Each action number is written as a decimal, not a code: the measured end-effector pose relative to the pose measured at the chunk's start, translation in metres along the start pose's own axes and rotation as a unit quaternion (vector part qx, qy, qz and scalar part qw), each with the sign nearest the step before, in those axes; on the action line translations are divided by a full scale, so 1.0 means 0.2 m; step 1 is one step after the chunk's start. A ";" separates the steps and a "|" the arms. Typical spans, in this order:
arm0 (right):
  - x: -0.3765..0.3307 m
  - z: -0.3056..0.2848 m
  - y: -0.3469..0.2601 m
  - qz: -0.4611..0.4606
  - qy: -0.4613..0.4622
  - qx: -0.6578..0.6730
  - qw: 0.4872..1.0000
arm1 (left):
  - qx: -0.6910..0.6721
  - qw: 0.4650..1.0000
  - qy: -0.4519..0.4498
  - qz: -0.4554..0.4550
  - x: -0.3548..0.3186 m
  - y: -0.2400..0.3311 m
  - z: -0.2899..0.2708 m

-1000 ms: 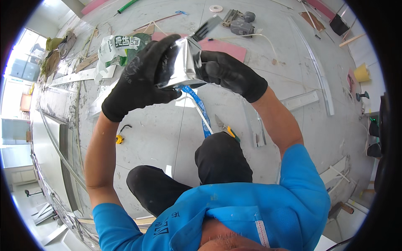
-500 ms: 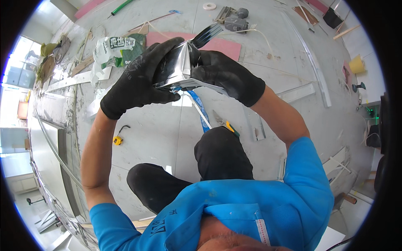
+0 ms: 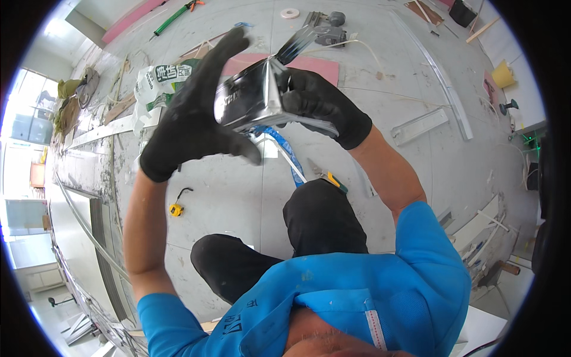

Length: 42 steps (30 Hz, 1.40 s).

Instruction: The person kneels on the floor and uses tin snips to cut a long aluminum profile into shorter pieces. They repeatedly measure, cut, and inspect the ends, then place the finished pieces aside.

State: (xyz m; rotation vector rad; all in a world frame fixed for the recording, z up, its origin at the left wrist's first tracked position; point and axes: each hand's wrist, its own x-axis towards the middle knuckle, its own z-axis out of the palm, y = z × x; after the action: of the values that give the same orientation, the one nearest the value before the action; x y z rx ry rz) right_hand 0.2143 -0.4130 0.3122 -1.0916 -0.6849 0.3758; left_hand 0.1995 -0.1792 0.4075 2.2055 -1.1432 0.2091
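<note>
Head view, clock from its centre. Black-gloved right hand (image 3: 324,106), 1 o'clock, grips shiny metal piece (image 3: 248,100), 11 o'clock. Left hand (image 3: 189,119), gloved too, 10 o'clock — blurred, thumb and fingers spread beside the piece, contact unclear. Blue strip (image 3: 288,153) hangs below, 12 o'clock. On grey floor (image 3: 238,196): yellow tape measure (image 3: 176,209) between 8 and 9, yellow-green-handled snips (image 3: 336,182) 3, white-green bag (image 3: 151,83) 10, green tool (image 3: 171,21) 11 — yellow bucket (image 3: 503,74) 2 o'clock.
</note>
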 end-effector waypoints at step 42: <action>-0.08 0.13 0.07 0.041 0.052 0.188 0.980 | 0.025 0.997 -0.057 -0.053 -0.09 0.01 0.12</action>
State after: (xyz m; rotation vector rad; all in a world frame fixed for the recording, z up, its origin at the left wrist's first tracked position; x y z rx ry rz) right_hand 0.1860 -0.3996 0.3013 -0.7739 -0.4531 0.4923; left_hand 0.1832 -0.1822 0.3825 2.3409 -1.0890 0.0686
